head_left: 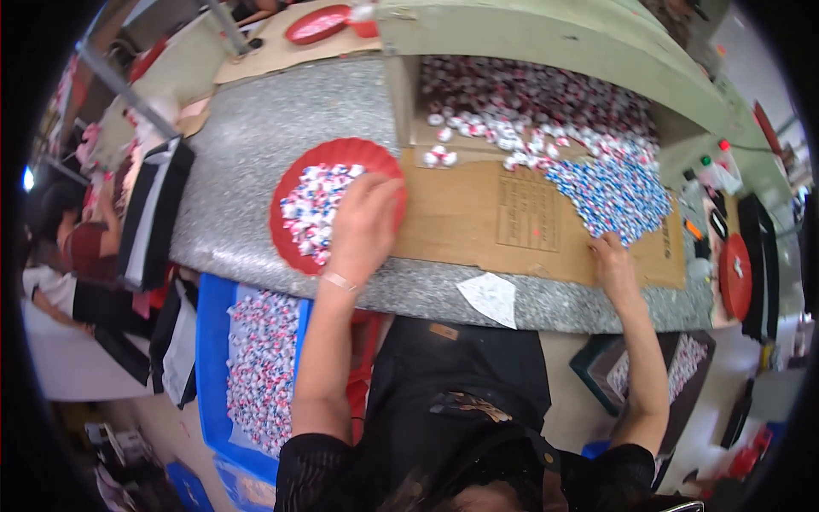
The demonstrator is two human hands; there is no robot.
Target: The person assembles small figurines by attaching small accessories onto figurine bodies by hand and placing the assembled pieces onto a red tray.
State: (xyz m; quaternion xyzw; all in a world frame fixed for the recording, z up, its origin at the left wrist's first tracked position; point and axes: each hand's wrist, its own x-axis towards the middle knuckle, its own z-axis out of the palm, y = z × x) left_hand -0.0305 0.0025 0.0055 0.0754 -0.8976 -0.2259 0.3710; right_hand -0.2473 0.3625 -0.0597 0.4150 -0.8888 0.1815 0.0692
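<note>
My left hand [367, 218] is over the right side of a round red tray [281, 243] with a scalloped rim. Small white, blue and pink pieces [317, 209] fill the tray's middle. That hand's fingers curl inward, and whatever they hold is hidden. At the near edge of a spread of small blue-and-white pieces [616, 196], my right hand [612, 256] has its fingertips drawn together; anything between them is too small to make out. Under this spread lies a flat cardboard sheet [461, 218].
A big heap of white and pink pieces [546, 102] sits under the pale green shelf [546, 30]. A blue bin [216, 367] of similar pieces stands below the table's left side. A white paper scrap [490, 299] lies at the front edge. Other people sit at far left.
</note>
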